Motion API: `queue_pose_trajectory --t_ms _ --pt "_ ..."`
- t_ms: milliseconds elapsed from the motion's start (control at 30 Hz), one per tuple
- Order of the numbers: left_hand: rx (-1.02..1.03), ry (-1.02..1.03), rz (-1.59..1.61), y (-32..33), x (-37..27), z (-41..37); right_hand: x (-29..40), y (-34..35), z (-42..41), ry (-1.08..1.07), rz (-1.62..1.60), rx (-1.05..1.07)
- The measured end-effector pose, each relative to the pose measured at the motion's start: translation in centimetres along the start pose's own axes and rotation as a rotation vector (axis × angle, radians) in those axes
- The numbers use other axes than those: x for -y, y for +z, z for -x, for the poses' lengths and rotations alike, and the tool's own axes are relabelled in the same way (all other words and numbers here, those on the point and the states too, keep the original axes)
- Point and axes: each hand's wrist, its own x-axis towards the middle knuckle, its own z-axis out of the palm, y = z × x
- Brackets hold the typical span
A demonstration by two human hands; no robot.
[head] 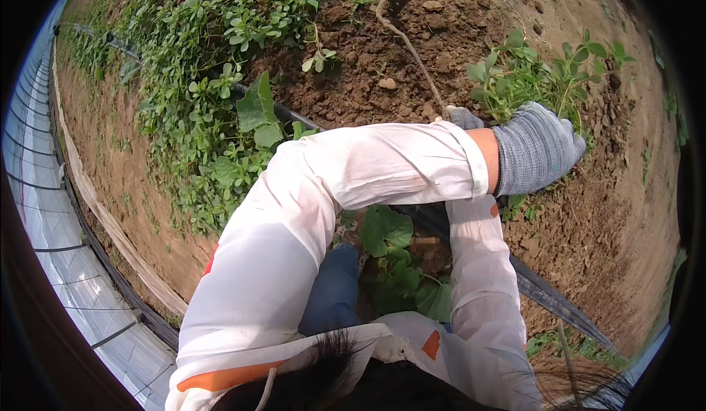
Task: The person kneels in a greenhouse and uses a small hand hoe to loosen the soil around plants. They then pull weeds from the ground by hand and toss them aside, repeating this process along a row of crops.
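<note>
My left arm crosses over the right one. At its end my left hand [539, 149], in a grey knit glove, is curled against a clump of green, fleshy-leaved weeds [529, 77]. Stems run behind the fist, and most of its fingers are hidden. Beyond the left forearm my right hand [463, 117] shows only in part, also gloved, with bare fingertips. It grips the near end of a thin brown rod [411, 47], whose far end bends down to the loosened soil [353, 85]. The left sleeve covers the rest of that hand.
A dense mat of weeds [187, 96] spreads on the left. Broad-leaved vine plants [386, 231] grow below my forearms and at mid-left [259, 107]. Black plastic pipe or film [557, 300] crosses the ground. Clear plastic sheeting [71, 267] walls the far left.
</note>
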Motion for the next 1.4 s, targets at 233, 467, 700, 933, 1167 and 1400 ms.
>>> queue_pose_trajectory --t_ms 233,467,700,933,1167,1400 --pt "-0.243 0.455 0.117 5.3 0.2 3.6 4.9 -3.8 -0.1 -0.411 0.873 0.022" --pt "-0.511 -0.469 -0.063 7.0 19.7 15.1 6.8 -3.4 -0.1 -0.311 0.795 0.082" --pt "0.121 -1.088 -0.466 3.6 26.9 16.1 6.7 -3.7 -0.2 -0.289 0.815 0.095" --pt "0.343 -1.094 -0.32 3.5 31.0 16.1 6.9 -3.6 -0.2 -0.286 0.821 0.099" --pt "0.347 -1.065 -0.177 3.8 32.6 17.1 7.0 -3.6 -0.3 -0.29 0.833 0.106" --pt "0.23 -1.118 -0.147 3.8 31.4 19.1 7.0 -3.3 -0.3 -0.297 0.837 0.086"
